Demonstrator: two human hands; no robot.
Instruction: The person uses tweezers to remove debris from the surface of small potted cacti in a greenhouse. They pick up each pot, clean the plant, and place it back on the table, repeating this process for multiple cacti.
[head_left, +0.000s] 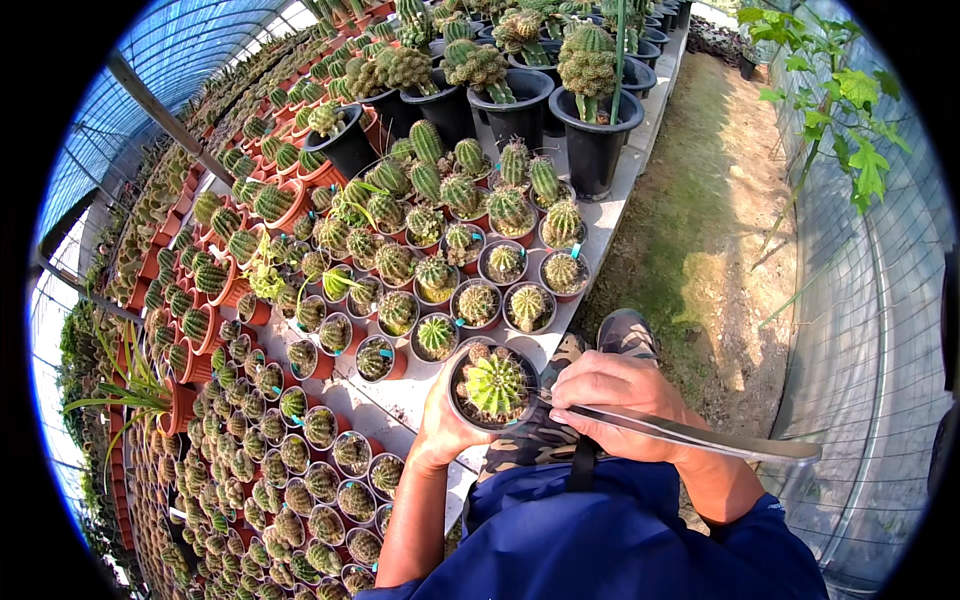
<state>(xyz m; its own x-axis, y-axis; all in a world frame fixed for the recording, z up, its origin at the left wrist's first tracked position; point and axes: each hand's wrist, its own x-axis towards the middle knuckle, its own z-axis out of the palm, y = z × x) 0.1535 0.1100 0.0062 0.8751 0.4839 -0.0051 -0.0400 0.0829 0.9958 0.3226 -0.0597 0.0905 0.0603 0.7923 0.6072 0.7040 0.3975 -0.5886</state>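
Note:
My left hand (438, 426) is closed around the side of a round plastic pot (455, 409), lifted in front of my body. A ribbed, bright green cactus (495, 384) grows at the pot's middle, with a small brownish offset at its far edge. In my right hand (622, 397) is a long, flat metal tool (697, 433) that looks like a pair of tweezers. Its rounded end points right, past my wrist. The tool's working tip comes near the pot's right rim, but my fingers partly cover it, so contact cannot be told.
Rows of small potted cacti (435, 336) crowd the pale bench (375, 409) to the left. Larger black pots (596, 142) with grafted cacti stand at the back. A dirt path (697, 225) runs along the bench's right, beside a mesh-backed plastic wall (862, 300) and a leafy plant (855, 90).

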